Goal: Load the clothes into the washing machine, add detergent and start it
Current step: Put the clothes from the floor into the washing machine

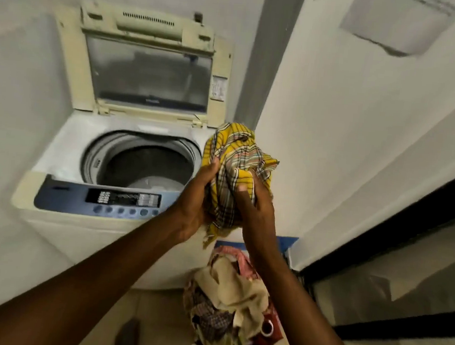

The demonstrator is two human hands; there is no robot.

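A top-loading washing machine [65, 158] stands against the wall with its lid [147, 74] raised. Its drum [150, 165] is open and looks nearly empty, with something pale at the bottom. A bunched yellow checked cloth [238, 162] is held just right of the drum opening, above the machine's right edge. My left hand [196, 200] grips it from the left and my right hand [256, 210] grips it from the right. Below them a pile of clothes [231, 304] sits in a basket on the floor. No detergent is in view.
The blue control panel [103, 200] with buttons runs along the machine's front edge. White walls close in on the left and right. A dark-framed glass door [394, 269] is at the right. A small dark object [128, 334] lies on the tiled floor.
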